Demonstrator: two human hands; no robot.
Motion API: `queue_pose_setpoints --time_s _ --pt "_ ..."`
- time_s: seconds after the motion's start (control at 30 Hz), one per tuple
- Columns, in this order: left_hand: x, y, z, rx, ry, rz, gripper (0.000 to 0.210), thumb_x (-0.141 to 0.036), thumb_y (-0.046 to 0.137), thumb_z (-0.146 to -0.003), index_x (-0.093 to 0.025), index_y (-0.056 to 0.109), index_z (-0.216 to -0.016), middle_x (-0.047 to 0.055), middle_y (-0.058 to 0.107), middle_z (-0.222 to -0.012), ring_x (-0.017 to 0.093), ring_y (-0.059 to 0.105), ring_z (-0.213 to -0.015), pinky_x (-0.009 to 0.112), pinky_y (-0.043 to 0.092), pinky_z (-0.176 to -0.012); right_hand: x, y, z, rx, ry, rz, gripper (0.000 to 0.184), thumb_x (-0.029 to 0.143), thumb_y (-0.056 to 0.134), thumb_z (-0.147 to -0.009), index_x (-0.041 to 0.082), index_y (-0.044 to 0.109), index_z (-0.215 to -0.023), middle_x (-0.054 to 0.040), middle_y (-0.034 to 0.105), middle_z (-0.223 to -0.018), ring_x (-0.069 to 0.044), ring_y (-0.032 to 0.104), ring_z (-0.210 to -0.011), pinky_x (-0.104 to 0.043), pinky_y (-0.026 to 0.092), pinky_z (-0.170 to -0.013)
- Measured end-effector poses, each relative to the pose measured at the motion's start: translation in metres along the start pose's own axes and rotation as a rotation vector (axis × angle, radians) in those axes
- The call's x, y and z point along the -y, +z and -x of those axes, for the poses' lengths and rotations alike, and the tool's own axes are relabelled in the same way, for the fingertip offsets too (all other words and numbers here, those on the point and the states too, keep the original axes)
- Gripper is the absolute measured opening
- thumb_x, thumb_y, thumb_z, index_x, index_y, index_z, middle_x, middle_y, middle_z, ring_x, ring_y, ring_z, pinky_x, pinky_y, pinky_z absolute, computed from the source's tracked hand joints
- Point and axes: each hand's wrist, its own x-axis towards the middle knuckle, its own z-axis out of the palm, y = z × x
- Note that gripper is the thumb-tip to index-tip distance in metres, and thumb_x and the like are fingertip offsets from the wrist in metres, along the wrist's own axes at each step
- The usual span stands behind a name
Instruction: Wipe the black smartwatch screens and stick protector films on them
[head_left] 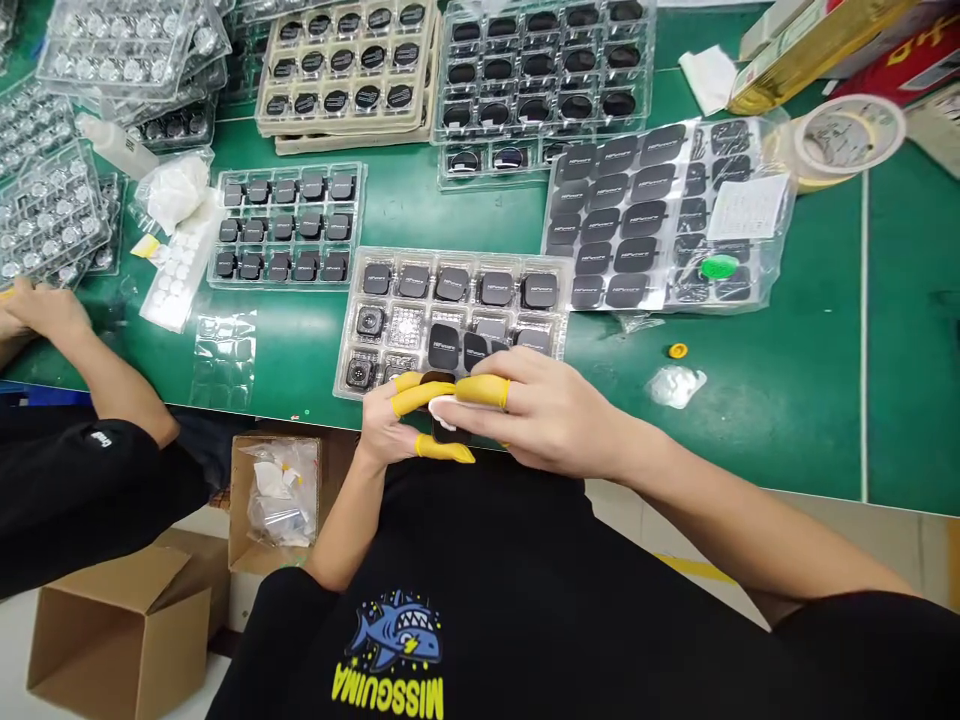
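My left hand (386,425), with yellow finger cots on several fingers, is closed around a small black square-looking piece (450,432), mostly hidden by my fingers. My right hand (555,410) has a yellow cot too and pinches a folded white wipe (444,412) against that piece. Just beyond both hands lies a clear plastic tray (349,330). Black rounded-square caps with light lettering, such as one cap (444,345), fill several of its pockets; black square units (370,321) sit at its left side. My hands cover part of its front edge.
Label sheets (637,215) lie at right, near tape rolls (847,135) and a yellow ring (678,351). Another filled tray (285,225) stands left, with stacked trays (345,65) behind. A co-worker's hand (49,310) is at far left; cardboard boxes (112,620) stand below.
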Motion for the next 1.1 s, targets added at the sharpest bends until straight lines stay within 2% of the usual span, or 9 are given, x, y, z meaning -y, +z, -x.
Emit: queue_pose_setpoints --time_s 0.13,0.33,0.53,0.63,0.77,0.93,1.1 --pt "-0.001 0.002 -0.001 -0.002 -0.003 0.03 0.069 -0.078 0.093 -0.071 -0.023 0.089 -0.113 0.005 0.085 -0.089 0.017 0.078 -0.07 0.026 0.063 -0.063 0.002 -0.003 -0.001 0.044 -0.064 -0.118 0.032 0.016 0.045 -0.117 0.018 0.076 -0.127 -0.0052 0.079 -0.097 -0.021 0.065 -0.093 -0.034 0.048 -0.077" --pt "-0.001 0.005 -0.001 -0.052 0.003 0.111 0.07 -0.072 0.098 -0.066 -0.022 0.089 -0.113 0.0 0.079 -0.078 0.014 0.071 -0.061 0.024 0.058 -0.056 -0.001 -0.005 -0.007 -0.017 -0.052 0.118 0.028 0.014 0.049 -0.116 0.013 0.076 -0.124 -0.0065 0.08 -0.094 -0.023 0.067 -0.095 -0.037 0.044 -0.074" --pt "0.0 0.004 0.004 -0.034 -0.043 0.068 0.074 -0.077 0.097 -0.062 -0.023 0.09 -0.112 0.004 0.084 -0.087 0.018 0.079 -0.069 0.027 0.065 -0.063 -0.001 -0.008 -0.006 0.08 -0.106 -0.123 0.034 0.015 0.043 -0.116 0.018 0.075 -0.128 -0.0063 0.079 -0.097 -0.022 0.065 -0.093 -0.036 0.049 -0.078" --pt "-0.002 0.004 0.001 -0.026 -0.028 0.071 0.072 -0.075 0.098 -0.063 -0.023 0.09 -0.112 0.002 0.083 -0.084 0.017 0.077 -0.066 0.026 0.063 -0.06 0.0 -0.007 -0.008 0.06 -0.094 -0.017 0.032 0.015 0.045 -0.116 0.016 0.076 -0.126 -0.0067 0.08 -0.096 -0.023 0.065 -0.094 -0.037 0.047 -0.075" --pt "-0.002 0.007 -0.002 -0.069 -0.031 0.139 0.072 -0.072 0.1 -0.062 -0.023 0.089 -0.114 0.0 0.079 -0.079 0.014 0.071 -0.062 0.025 0.06 -0.057 -0.002 -0.005 -0.01 0.017 -0.063 0.159 0.033 0.012 0.045 -0.115 0.014 0.076 -0.125 -0.0076 0.08 -0.095 -0.023 0.065 -0.096 -0.037 0.044 -0.073" --pt "0.002 0.007 0.0 -0.071 -0.079 0.136 0.076 -0.073 0.102 -0.057 -0.023 0.09 -0.113 0.001 0.078 -0.078 0.015 0.07 -0.061 0.026 0.06 -0.056 -0.005 -0.006 -0.009 0.0 -0.049 0.179 0.031 0.012 0.047 -0.113 0.012 0.077 -0.123 -0.0076 0.08 -0.093 -0.024 0.064 -0.093 -0.037 0.044 -0.071" --pt "0.001 0.003 0.0 -0.059 -0.096 0.16 0.072 -0.07 0.1 -0.065 -0.024 0.088 -0.12 0.001 0.081 -0.084 0.015 0.073 -0.067 0.025 0.063 -0.061 -0.004 -0.006 -0.002 -0.005 -0.011 0.185 0.032 0.007 0.049 -0.11 0.014 0.078 -0.121 -0.0071 0.08 -0.094 -0.024 0.064 -0.093 -0.036 0.048 -0.076"
